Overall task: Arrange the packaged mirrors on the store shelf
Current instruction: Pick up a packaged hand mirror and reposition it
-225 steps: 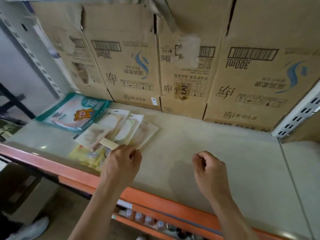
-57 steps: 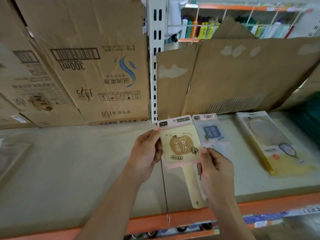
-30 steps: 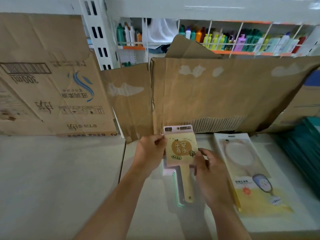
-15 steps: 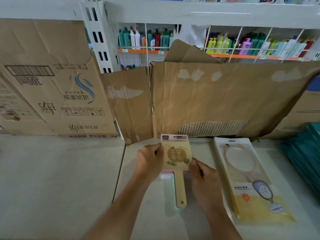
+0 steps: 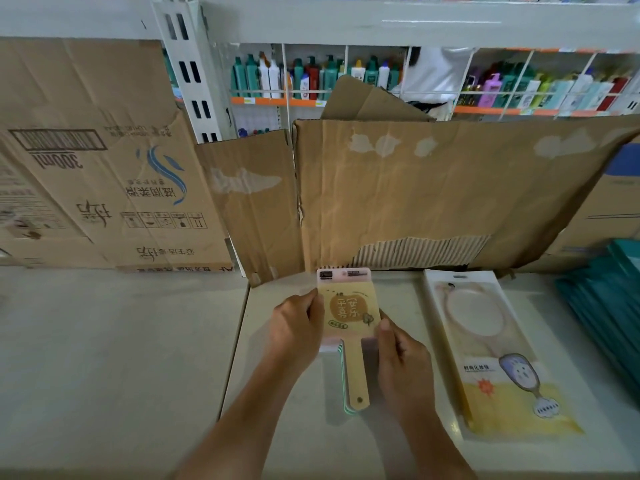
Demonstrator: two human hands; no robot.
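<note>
A small stack of packaged hand mirrors (image 5: 348, 315) lies on the pale store shelf (image 5: 121, 358), tan square face up with a brown apple print, handles pointing toward me. A green edge of a lower mirror shows beside the top handle. My left hand (image 5: 294, 327) grips the stack's left edge. My right hand (image 5: 398, 355) grips its right lower edge. How many mirrors are in the stack is hidden.
A larger packaged round mirror (image 5: 491, 355) in a white and yellow box lies just right of the stack. Teal packages (image 5: 606, 306) are piled at the far right. Flattened cardboard (image 5: 398, 192) stands along the shelf's back; a printed carton (image 5: 104, 174) stands at the left.
I have carried the mirror stack from the left bay to this bay and lowered it flat onto the shelf, close to the cardboard, both hands still at its sides.
</note>
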